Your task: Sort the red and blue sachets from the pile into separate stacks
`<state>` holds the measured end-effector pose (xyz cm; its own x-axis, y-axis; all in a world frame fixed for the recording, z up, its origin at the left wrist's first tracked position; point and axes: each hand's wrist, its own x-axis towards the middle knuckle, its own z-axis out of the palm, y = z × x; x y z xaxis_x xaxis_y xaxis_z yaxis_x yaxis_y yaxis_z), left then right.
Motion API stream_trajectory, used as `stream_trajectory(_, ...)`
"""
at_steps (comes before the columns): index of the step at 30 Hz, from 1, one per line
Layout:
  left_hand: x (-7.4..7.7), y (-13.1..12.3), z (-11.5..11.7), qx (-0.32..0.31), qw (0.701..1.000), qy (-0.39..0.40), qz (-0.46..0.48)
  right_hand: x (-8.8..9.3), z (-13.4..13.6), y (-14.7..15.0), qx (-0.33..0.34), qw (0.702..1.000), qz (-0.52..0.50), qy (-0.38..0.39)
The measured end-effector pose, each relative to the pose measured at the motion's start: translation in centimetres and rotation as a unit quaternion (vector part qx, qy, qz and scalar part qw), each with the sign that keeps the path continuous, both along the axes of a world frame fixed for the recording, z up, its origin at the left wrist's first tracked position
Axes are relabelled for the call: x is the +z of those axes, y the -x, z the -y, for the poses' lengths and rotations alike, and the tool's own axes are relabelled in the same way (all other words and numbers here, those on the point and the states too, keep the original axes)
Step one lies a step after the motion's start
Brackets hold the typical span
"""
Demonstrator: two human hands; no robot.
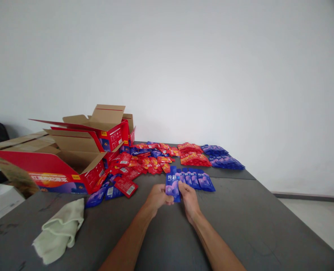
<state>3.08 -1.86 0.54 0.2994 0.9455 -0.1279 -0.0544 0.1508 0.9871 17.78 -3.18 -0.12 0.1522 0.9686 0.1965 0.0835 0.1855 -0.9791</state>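
A blue packet (172, 185) with white lettering is held upright between both hands, its printed face toward me. My left hand (159, 196) pinches its lower left edge, thumb in front. On its right edge my right hand (189, 198) is closed, with the thumb on the front. Just behind and to the right, a row of several overlapping blue packets (205, 181) lies on the dark table (167, 237). Part of that row is hidden by the held packet and my right hand.
Loose red and blue packets (127, 171) lie heaped at centre left. Stacked red packets (195, 159) and blue packets (227, 162) are behind the row. Open red cartons (56, 175) stand at the left, with a pale green cloth (61, 231) in front.
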Motion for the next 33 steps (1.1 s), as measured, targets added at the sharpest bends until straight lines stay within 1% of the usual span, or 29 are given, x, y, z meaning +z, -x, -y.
stream_trajectory(2,0.4,-0.1,0.1,-0.021,1.0,0.001,-0.002,0.1,0.0,0.0,-0.013,1.0,0.005,-0.004)
stream_trajectory(4,0.9,-0.3,0.2,-0.009,0.999,-0.019,0.026,0.1,-0.1,-0.1,-0.018,1.0,0.022,-0.001)
stream_trajectory(5,1.2,-0.3,0.2,0.012,0.998,-0.038,0.044,0.0,-0.1,0.0,-0.016,0.999,0.036,0.0)
stream_trajectory(7,1.5,-0.3,0.0,0.073,0.992,-0.082,0.068,-0.3,-0.1,0.2,-0.001,0.997,0.072,0.0)
stream_trajectory(9,1.5,0.0,-0.3,0.15,0.982,-0.106,0.046,-0.6,0.1,0.6,0.016,0.993,0.119,-0.011)
stream_trajectory(11,1.2,0.4,-0.6,0.214,0.97,-0.113,0.001,-0.7,0.3,1.1,0.02,0.984,0.171,-0.036)
stream_trajectory(13,0.8,0.7,-0.8,0.25,0.96,-0.117,-0.037,-0.5,0.6,1.5,0.009,0.975,0.211,-0.064)
stream_trajectory(15,0.5,0.8,-1.0,0.264,0.956,-0.119,-0.056,-0.3,0.8,1.8,-0.006,0.968,0.238,-0.084)
stream_trajectory(18,0.5,0.6,-1.0,0.272,0.954,-0.114,-0.05,0.0,1.0,1.8,-0.023,0.962,0.258,-0.088)
stream_trajectory(20,0.7,0.4,-0.8,0.264,0.959,-0.098,-0.016,-0.1,1.0,1.6,-0.033,0.962,0.26,-0.083)
stream_trajectory(22,1.0,0.2,-0.6,0.232,0.971,-0.052,0.029,-0.2,0.8,1.3,-0.044,0.964,0.253,-0.074)
stream_trajectory(25,1.3,0.0,-0.2,0.149,0.987,0.027,0.059,-0.2,0.6,0.9,-0.067,0.966,0.242,-0.06)
stream_trajectory(27,1.2,-0.2,0.0,0.12,0.99,0.032,0.061,-0.1,0.5,0.7,-0.076,0.967,0.236,-0.059)
stream_trajectory(28,1.1,-0.2,0.0,0.122,0.99,0.021,0.064,0.0,0.6,0.7,-0.081,0.966,0.238,-0.066)
stream_trajectory(30,0.8,-0.2,-0.1,0.143,0.987,-0.004,0.076,0.1,0.9,1.0,-0.089,0.957,0.258,-0.097)
stream_trajectory(33,0.3,-0.1,-0.5,0.177,0.98,-0.026,0.085,0.3,1.6,1.9,-0.076,0.926,0.337,-0.152)
